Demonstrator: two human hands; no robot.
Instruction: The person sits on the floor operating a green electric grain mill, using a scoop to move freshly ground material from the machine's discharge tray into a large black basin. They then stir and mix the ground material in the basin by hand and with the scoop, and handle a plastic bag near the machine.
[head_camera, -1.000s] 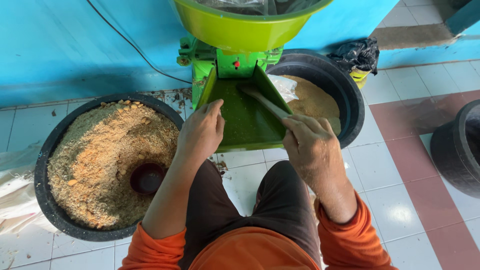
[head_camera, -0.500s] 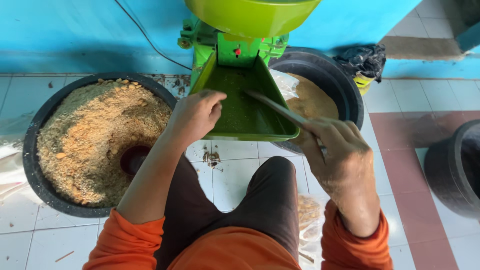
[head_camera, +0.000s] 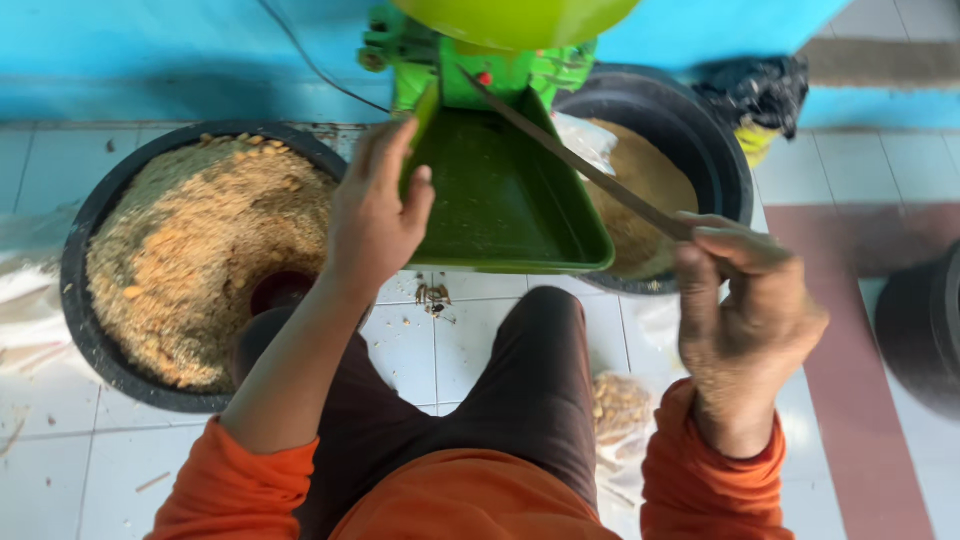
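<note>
A green grinding machine stands against the blue wall, with a green chute tray (head_camera: 500, 205) sloping toward me. My left hand (head_camera: 375, 215) rests on the tray's left edge, fingers spread. In my right hand (head_camera: 745, 320) is a long thin stick (head_camera: 575, 160), its far end reaching up into the tray's mouth near the machine body. A yellow-green hopper (head_camera: 520, 18) sits above the chute. My knees in dark trousers are below the tray.
A black tub (head_camera: 95, 345) at the left holds coarse tan meal with a small dark cup sunk in it. Another black tub (head_camera: 715, 150) behind the chute holds finer brown meal and a clear bag. A dark round container (head_camera: 920, 330) is at the right edge. The floor is tiled.
My view has drawn closer to the chute. The stick's tip has moved from the tray's middle up toward the machine's outlet. My left hand stays on the tray's left edge.
</note>
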